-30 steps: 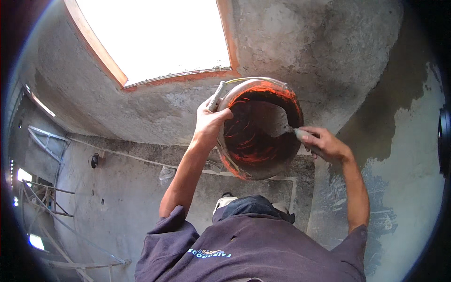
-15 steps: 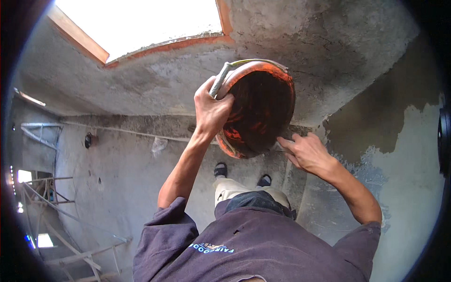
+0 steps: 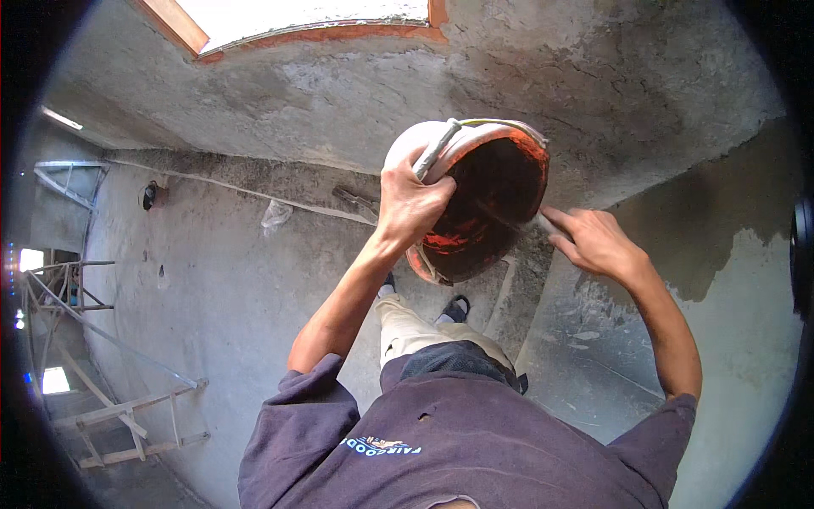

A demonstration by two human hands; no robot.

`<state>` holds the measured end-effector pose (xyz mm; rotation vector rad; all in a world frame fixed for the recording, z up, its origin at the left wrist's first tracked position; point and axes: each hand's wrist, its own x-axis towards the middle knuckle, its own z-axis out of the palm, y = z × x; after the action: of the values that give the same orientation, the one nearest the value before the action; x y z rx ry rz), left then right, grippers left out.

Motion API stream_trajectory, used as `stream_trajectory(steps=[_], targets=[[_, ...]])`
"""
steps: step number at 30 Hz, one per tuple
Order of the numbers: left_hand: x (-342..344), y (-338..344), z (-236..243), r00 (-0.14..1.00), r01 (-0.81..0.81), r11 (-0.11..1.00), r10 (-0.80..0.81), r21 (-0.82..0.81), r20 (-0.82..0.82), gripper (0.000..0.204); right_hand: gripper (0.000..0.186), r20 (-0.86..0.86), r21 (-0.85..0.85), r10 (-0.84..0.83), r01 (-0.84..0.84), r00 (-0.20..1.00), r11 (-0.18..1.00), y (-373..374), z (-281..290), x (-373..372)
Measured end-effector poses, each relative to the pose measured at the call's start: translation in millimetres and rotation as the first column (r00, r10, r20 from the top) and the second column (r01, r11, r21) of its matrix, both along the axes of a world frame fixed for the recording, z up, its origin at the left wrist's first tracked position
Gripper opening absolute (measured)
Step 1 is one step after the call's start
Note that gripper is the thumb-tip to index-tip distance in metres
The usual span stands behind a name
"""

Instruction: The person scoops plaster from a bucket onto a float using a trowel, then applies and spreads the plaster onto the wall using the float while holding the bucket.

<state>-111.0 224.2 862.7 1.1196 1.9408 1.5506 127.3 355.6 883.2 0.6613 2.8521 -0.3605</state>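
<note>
A bucket [image 3: 408,146] with a pale outside and an orange, dark-smeared inside is tilted in front of me, its mouth turned toward me and to the right. My left hand [image 3: 413,204] is closed round its upper left rim, against the grey grip of the wire handle [image 3: 438,151]. At the lower right of the mouth, my right hand [image 3: 598,242] holds a slim pale tool [image 3: 551,226] with the forefinger laid along it. The tool's far end points into the bucket and is blurred, so its kind cannot be told.
Ahead rises a rough grey plastered wall [image 3: 339,102] with an orange-edged window opening [image 3: 322,36]. A damp dark patch [image 3: 678,220] marks the right wall. Wooden scaffolding [image 3: 127,416] stands at left. A clear plastic bag [image 3: 275,216] lies on the concrete floor near the wall's foot.
The bucket and both hands have shifted to the right in view. The right hand and its tool have risen along the bucket's right rim. The window has moved up in the picture.
</note>
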Motion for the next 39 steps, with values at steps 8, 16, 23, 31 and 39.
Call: stream_trajectory(steps=[8, 16, 23, 31, 39], targets=[[14.0, -2.9, -11.5, 0.991, 0.104, 0.984, -0.090, 0.142, -0.104, 0.018, 0.038, -0.184, -0.481, -0.096, -0.005, 0.978, 0.877, -15.0, -111.7, -13.6], [17.0, -6.1, -31.2, 0.997, 0.062, 0.998, -0.063, -0.031, -0.034, 0.016, 0.043, 0.227, -0.959, -0.477, 0.109, 0.849, -0.261, -54.4, -153.9, -23.0], [-1.1, 2.4, -28.8, 0.994, -0.085, 0.992, 0.078, 0.093, 0.076, 0.013, 0.050, 0.160, -0.903, -0.631, -0.145, 0.759, -0.404, -39.8, -121.6, -16.4], [12.7, 10.5, -20.7, 0.999, 0.042, 0.997, -0.041, 0.069, -0.025, 0.023, 0.047, -0.137, -0.774, -0.513, 0.232, 0.847, 0.589, 29.8, -102.8, 9.6], [20.7, 14.3, -10.3, 0.996, 0.087, 0.996, -0.087, -0.017, -0.024, 0.019, 0.040, -0.118, -0.763, -0.393, 0.170, 0.912, 0.623, 16.5, -123.3, 1.9]])
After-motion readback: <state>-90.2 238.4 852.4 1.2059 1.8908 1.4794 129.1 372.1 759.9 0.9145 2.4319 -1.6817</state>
